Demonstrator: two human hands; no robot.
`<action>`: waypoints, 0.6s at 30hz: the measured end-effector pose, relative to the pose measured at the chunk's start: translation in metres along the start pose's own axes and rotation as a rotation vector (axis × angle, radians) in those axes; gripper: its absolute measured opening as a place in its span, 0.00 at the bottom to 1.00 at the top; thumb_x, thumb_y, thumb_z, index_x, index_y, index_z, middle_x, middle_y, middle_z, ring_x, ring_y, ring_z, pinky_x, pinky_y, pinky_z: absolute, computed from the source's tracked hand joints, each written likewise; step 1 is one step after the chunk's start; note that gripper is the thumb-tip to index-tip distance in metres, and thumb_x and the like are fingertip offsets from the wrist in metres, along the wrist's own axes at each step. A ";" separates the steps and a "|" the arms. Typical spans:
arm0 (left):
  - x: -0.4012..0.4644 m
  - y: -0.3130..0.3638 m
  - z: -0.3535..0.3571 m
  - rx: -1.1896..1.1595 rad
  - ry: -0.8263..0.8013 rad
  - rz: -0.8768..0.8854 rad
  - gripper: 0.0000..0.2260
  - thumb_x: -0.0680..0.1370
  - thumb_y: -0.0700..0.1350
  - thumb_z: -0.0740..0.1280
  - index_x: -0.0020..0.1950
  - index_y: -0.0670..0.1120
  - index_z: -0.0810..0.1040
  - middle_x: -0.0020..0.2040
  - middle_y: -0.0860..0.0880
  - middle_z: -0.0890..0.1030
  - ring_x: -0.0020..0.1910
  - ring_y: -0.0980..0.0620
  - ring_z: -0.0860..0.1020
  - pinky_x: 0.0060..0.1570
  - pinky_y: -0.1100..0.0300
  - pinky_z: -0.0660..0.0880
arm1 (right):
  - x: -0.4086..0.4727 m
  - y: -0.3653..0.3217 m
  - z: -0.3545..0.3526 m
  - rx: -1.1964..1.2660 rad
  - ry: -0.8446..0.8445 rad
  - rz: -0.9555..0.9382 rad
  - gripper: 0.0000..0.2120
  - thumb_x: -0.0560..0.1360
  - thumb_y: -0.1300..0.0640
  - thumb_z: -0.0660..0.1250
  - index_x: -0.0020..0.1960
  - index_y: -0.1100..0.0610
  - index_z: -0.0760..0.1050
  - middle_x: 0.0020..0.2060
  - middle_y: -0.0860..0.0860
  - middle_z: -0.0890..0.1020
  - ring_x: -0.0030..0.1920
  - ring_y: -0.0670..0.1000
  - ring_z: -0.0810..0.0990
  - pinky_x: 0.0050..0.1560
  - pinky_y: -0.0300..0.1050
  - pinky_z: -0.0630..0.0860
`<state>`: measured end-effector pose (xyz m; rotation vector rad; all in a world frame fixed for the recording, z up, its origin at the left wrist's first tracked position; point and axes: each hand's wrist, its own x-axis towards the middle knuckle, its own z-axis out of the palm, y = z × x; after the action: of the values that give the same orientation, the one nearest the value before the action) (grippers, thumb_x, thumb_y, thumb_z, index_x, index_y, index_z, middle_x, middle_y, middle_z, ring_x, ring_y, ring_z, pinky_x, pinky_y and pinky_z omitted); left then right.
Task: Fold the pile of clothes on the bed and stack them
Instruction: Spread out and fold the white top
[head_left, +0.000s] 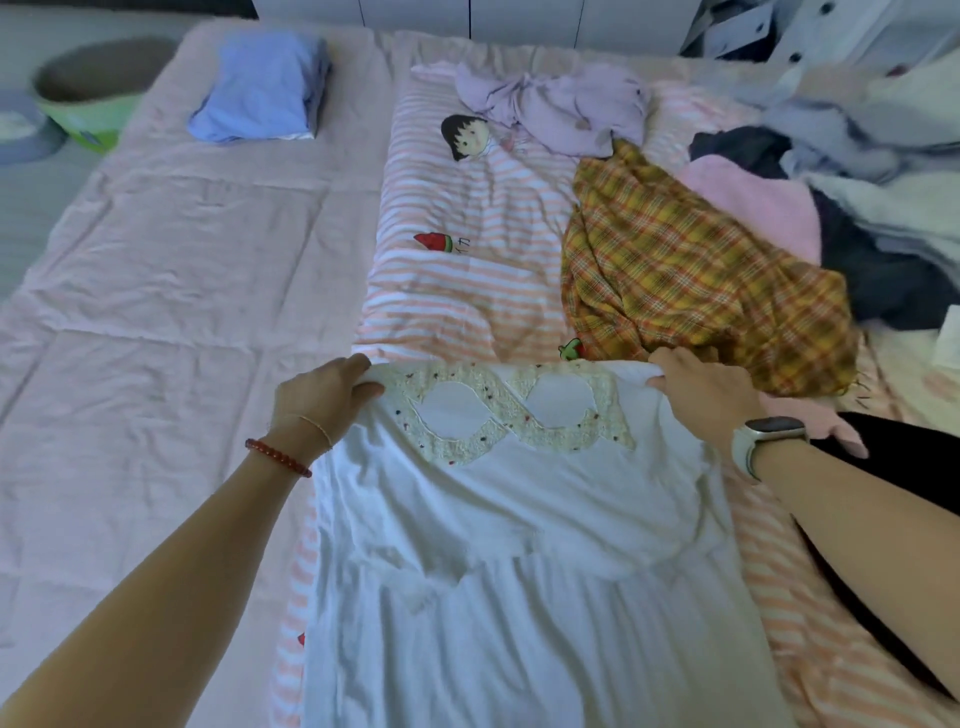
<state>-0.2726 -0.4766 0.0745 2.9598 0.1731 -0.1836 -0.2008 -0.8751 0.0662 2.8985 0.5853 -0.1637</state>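
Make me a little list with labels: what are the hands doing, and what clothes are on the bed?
left hand: grips far left corner of white embroidered garment
right hand: grips its far right corner
garment: spread flat on striped pink quilt
folded: blue stack, far left
unfolded: yellow plaid cloth, lilac garment, heap at right

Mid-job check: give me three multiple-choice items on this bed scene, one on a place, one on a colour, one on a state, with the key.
1. Where is the folded blue stack of clothes?
A. far left of the bed
B. under the white garment
C. on the floor

2. What colours is the crumpled plaid cloth?
A. yellow and orange
B. green and black
C. plain grey

3. How is the white garment with lace trim held?
A. left hand only
B. both hands, including right hand
C. untouched

Key: A, it sits far left; A, its checks show; B, each hand grips a far corner.
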 end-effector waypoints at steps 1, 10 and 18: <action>0.010 0.004 -0.009 0.005 0.076 -0.002 0.13 0.79 0.52 0.60 0.53 0.43 0.73 0.48 0.44 0.78 0.48 0.41 0.77 0.39 0.53 0.69 | 0.005 0.002 -0.008 0.021 0.087 0.025 0.12 0.80 0.52 0.56 0.56 0.60 0.70 0.45 0.55 0.75 0.31 0.58 0.75 0.25 0.44 0.60; -0.031 0.013 -0.021 -0.106 0.356 0.217 0.09 0.76 0.42 0.66 0.47 0.36 0.78 0.43 0.38 0.79 0.41 0.37 0.77 0.32 0.49 0.74 | -0.042 -0.008 -0.014 0.116 0.472 -0.007 0.11 0.68 0.62 0.73 0.46 0.62 0.75 0.36 0.56 0.76 0.27 0.56 0.74 0.21 0.43 0.65; -0.185 -0.002 0.060 -0.076 0.141 0.344 0.08 0.69 0.39 0.58 0.47 0.47 0.68 0.51 0.42 0.82 0.45 0.43 0.75 0.34 0.53 0.75 | -0.173 -0.025 0.036 0.189 0.137 -0.236 0.21 0.52 0.76 0.75 0.41 0.63 0.78 0.35 0.58 0.78 0.30 0.60 0.77 0.28 0.48 0.71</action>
<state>-0.4623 -0.5048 0.0400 2.8681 -0.3034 0.0759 -0.3722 -0.9239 0.0517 3.0305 0.9869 -0.0532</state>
